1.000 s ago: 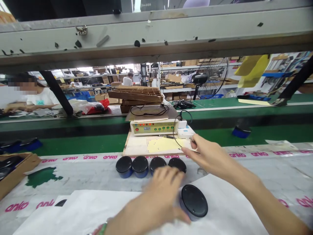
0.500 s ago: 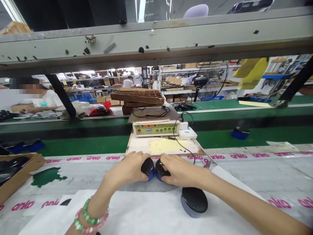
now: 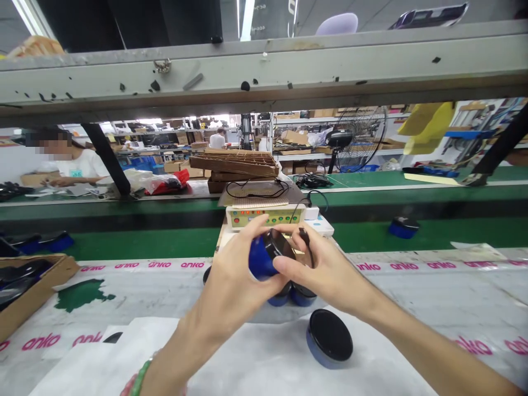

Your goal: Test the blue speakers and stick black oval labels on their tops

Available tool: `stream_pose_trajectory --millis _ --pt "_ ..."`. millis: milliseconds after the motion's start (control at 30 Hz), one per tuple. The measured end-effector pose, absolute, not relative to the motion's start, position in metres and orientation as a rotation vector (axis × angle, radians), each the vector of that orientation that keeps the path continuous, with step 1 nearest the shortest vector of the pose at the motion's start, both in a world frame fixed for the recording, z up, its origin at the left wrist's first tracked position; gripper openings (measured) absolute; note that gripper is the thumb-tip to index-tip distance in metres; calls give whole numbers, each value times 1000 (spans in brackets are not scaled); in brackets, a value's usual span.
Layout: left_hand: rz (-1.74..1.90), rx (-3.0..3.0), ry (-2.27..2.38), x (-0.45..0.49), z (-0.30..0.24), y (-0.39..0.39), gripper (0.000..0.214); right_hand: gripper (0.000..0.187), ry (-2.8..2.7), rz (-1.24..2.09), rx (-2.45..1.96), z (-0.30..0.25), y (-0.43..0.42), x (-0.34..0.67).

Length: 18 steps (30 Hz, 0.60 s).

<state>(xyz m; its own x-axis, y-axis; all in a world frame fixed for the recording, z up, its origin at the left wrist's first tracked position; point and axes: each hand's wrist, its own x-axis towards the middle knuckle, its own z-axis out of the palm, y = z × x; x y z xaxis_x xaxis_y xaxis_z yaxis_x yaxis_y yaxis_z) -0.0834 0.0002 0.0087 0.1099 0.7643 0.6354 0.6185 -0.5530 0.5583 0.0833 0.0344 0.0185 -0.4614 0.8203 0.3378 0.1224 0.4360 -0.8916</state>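
Observation:
My left hand (image 3: 231, 286) grips a small round blue speaker (image 3: 264, 256) with a black top, lifted and tilted above the bench. My right hand (image 3: 322, 269) touches the same speaker with its fingertips and pinches the black plug of a thin cable (image 3: 304, 236). Under my hands, more blue speakers (image 3: 299, 294) stand in a row on the bench, partly hidden. A larger blue speaker (image 3: 329, 336) with a black top lies nearer me on white paper (image 3: 256, 363).
A beige tester box (image 3: 247, 218) with red and green lights stands on a board behind my hands. A cardboard box (image 3: 28, 291) sits at the left. Beyond runs a green conveyor (image 3: 144, 239) with a blue part (image 3: 402, 226). A person (image 3: 61, 162) sits far left.
My left hand has lifted one speaker out of the row and tilted it. My right hand came up from the row with the cable plug and now meets the raised speaker.

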Motion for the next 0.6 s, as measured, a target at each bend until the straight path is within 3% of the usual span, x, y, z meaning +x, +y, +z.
stream_pose_trajectory --millis 67,233,400,600 --pt "1441 2368 1442 -83 10 -3 66 22 -1880 1022 -814 20 33 83" --pt "1300 2359 1488 -90 16 -5 67 19 -1976 895 -822 20 30 84" --pt "1281 2316 1448 -89 18 -6 54 37 -1991 737 -787 15 31 79" --pt "1130 2249 1606 -113 33 2 65 34 -2110 665 -953 17 46 75"
